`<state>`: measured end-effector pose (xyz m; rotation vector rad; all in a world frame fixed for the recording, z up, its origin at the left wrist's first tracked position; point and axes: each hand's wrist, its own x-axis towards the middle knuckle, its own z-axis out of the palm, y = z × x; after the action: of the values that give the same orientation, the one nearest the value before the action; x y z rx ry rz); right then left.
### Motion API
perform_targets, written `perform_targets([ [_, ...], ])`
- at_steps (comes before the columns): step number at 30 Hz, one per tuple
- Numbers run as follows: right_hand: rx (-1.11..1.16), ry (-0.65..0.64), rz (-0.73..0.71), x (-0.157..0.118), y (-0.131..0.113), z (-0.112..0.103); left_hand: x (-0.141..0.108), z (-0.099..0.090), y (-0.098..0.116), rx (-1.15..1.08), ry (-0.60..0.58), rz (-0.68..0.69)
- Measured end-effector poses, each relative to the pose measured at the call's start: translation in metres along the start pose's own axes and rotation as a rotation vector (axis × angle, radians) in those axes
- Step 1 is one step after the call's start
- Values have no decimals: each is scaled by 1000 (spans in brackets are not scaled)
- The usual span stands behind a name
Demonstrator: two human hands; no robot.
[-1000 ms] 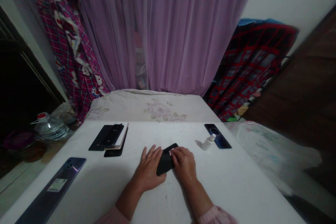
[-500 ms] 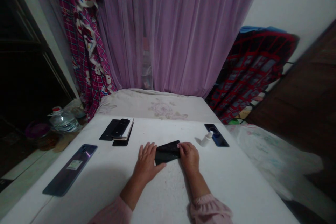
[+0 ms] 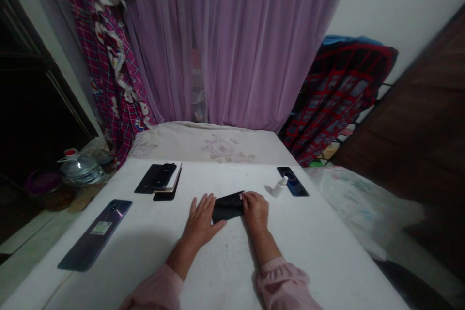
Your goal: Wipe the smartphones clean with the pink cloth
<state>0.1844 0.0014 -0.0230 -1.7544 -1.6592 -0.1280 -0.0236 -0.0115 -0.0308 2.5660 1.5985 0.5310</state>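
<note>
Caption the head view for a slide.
Left hand and right hand at a black phone; white bottle and blue phone beyond.

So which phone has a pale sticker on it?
The purple-grey phone at the far left, lying alone. Its sticker sets it apart: none shows on the others.

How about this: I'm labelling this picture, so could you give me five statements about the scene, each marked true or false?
1. The left hand touches the black slab. True.
2. The right hand pinches a small pale thing. True.
3. The bottle is left of both hands. False: it is to the right of them, beside the blue phone.
4. The labelled phone lies at the left side of the table. True.
5. The curtain behind the table is green. False: it is purple.
</note>
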Motion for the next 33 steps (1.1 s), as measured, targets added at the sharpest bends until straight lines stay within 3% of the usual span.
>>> perform_targets([
  [3,-1,6,-5,1,-1,1,-1,1,-1,-5,4,5],
  [10,174,-61,-163,-10,-28,10,-1,7,-5,-18,9,10],
  [19,33,17,11,2,0,8,1,1,-1,-55,-28,14],
  [28,101,-83,-153,-9,-25,13,2,-2,2,-60,-19,23],
  [33,14,-67,-14,-3,-14,7,1,1,0,-55,1,38],
])
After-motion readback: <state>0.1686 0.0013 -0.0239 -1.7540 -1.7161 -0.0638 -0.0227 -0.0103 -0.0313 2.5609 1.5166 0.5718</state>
